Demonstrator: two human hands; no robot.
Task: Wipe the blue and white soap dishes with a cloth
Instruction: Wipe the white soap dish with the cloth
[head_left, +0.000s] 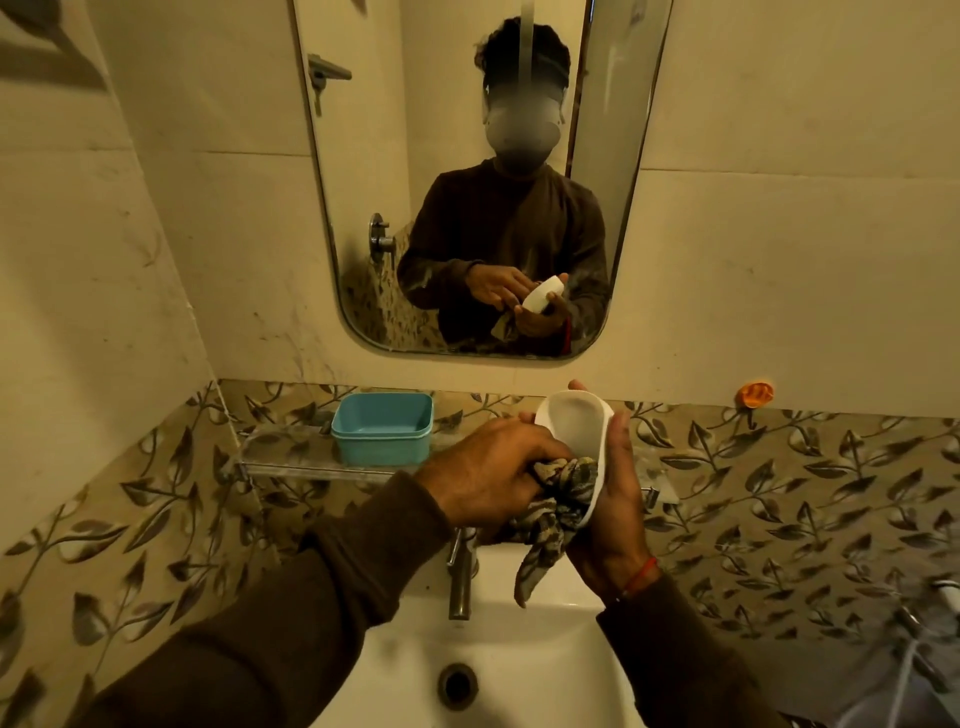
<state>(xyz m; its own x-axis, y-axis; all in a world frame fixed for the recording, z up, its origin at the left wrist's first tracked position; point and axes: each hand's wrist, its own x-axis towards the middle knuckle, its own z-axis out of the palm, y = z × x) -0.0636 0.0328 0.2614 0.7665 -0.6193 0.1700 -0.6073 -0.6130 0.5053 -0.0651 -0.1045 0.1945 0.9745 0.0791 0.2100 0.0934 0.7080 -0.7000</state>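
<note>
The right hand (610, 499) cradles a white oval plastic soap dish (574, 431) from its outer side, fingers curled round the far rim and thumb along the near edge, so the dish stands tilted with its hollow facing the left hand (493, 467). That left hand has its fingers closed over a bunched, patterned grey-and-beige cloth (558, 499) and presses it into the lower part of the dish; the loose tail of the cloth hangs down below both hands, just beside the right wrist, which wears a red thread band (641, 574). Both arms are in dark brown sleeves (322, 597).

To the left of the left hand, well apart from it, a blue rectangular plastic soap dish (383, 428) sits on a clear glass shelf (291, 457) fixed to the leaf-patterned wall tiles (779, 493); it looks like two blue trays nested together, though the dim light makes that hard to confirm. Directly beneath the hands is a white ceramic sink (498, 649) with a metal tap (461, 571) just below the left hand and a round drain (457, 685) nearer the person. Above the hands a rounded wall mirror (363, 208) reflects the person holding the white dish. Far to the right of the right hand, a small orange hook (756, 393) is stuck on the wall
</note>
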